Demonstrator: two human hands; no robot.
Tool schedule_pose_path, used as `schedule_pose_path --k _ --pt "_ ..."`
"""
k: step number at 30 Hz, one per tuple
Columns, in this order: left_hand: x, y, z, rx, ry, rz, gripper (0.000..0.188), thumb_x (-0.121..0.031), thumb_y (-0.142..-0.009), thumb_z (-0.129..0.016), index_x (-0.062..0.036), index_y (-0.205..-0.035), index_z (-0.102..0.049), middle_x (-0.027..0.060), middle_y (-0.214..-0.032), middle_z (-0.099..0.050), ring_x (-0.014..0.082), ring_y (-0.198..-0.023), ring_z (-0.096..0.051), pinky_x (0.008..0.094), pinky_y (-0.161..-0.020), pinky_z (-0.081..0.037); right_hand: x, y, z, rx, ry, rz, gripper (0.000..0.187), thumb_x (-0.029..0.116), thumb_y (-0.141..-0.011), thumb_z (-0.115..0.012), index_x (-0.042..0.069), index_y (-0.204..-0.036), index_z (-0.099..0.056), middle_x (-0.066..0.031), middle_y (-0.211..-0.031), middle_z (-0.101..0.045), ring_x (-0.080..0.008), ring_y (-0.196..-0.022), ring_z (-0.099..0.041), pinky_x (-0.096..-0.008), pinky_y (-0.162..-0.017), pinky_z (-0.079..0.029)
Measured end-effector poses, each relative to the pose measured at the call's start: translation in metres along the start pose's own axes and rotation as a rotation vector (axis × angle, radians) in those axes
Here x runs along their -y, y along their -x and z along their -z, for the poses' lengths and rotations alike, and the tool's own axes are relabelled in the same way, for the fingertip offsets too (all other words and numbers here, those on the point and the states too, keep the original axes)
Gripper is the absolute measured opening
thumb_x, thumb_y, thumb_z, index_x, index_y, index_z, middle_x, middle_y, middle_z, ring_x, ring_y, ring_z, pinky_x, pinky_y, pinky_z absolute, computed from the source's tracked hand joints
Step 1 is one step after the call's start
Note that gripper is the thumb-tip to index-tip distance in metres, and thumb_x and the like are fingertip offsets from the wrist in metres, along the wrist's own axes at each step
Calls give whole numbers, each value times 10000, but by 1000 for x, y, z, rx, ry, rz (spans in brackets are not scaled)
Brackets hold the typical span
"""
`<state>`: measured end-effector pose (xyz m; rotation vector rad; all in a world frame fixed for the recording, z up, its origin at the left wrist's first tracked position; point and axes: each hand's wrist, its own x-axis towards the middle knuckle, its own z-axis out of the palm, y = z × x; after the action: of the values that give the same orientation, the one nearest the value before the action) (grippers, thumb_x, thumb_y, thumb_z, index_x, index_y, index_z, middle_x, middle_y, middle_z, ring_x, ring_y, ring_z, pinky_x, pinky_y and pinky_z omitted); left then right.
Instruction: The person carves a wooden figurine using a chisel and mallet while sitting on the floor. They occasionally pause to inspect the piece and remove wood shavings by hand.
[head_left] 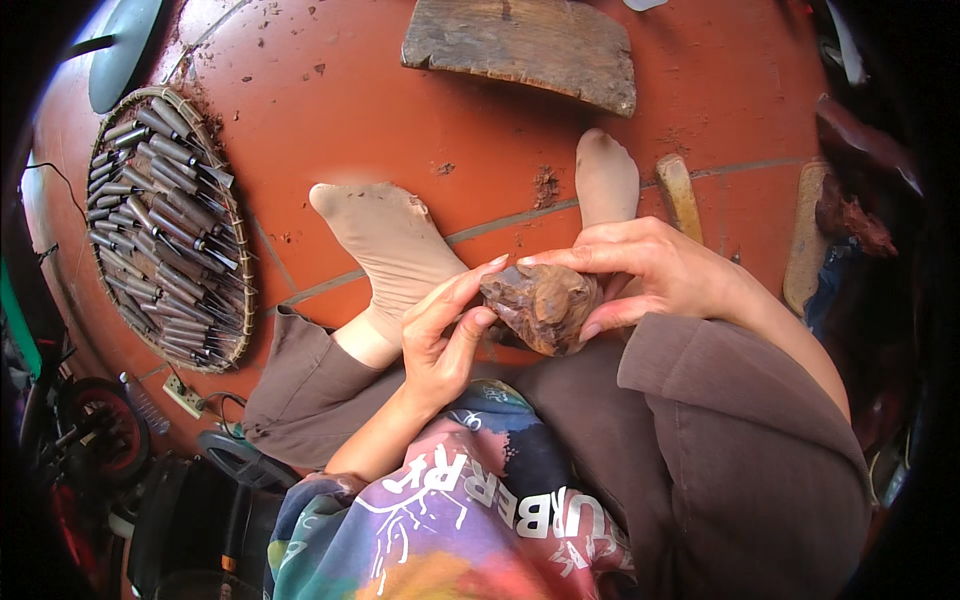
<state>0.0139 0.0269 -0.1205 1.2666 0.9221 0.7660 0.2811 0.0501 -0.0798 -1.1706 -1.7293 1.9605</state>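
A carving (pixel 545 308) sits between the fingers (pixel 580 257) of the left hand (pixel 437 345) and right hand (pixel 665 268). Left of the fingers lies a basket (pixel 246 270), tools (pixel 172 215) in it; ahead, past the feet (pixel 375 220), a plank (pixel 520 50); ahead and right, a block (pixel 680 198).

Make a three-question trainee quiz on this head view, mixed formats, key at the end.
1. True or false: the left hand rests on the floor while the right hand holds the brown lump.
2. Which side of the picture has the woven tray of handled tools? A) left B) right C) both
3. Fill in: the socks are ____ in colour.

Key: 1. False; the left hand is on the lump too. 2. A. 3. Beige.
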Motion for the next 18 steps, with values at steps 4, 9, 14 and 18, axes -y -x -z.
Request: schedule_pose_path --k 4,9,14,18 --pt "-1 2 6 37 -57 22 339 -32 -931 -606 67 -1255 -608 186 -1197 -673 231 -1020 -663 322 -898 -499 0 -2 -1 17 11 13 622 213 -826 -777 190 -1403 -547 -122 -944 -617 -244 -818 -656 -343 -708 -569" --pt "0 3 5 24 -52 23 341 -32 -928 -609 64 -1255 -610 184 -1189 -676 227 -1014 -662 315 -891 -499 -1 -1 -2 -3 -10 32 632 222 -824 -775 194 -1410 -540 -129 -947 -613 -251 -834 -652 -347 -711 -566" --pt "-1 2 0 -29 -47 18 335 -21 -907 -629 44 -1236 -631 182 -1162 -686 223 -978 -674 314 -864 -511 1 -1 1 -23 50 55 793 259 -731 -841 164 -1439 -498 -148 -1048 -636 -279 -935 -654 -354 -790 -549" --pt "-12 -5 -27 -102 -101 36 354 -18 -831 -720 17 -1181 -673 159 -1048 -709 207 -863 -692 304 -777 -540 -2 7 3 -156 94 85 945 272 -594 -927 79 -1407 -486 -153 -1161 -645 -267 -1042 -649 -344 -876 -521"
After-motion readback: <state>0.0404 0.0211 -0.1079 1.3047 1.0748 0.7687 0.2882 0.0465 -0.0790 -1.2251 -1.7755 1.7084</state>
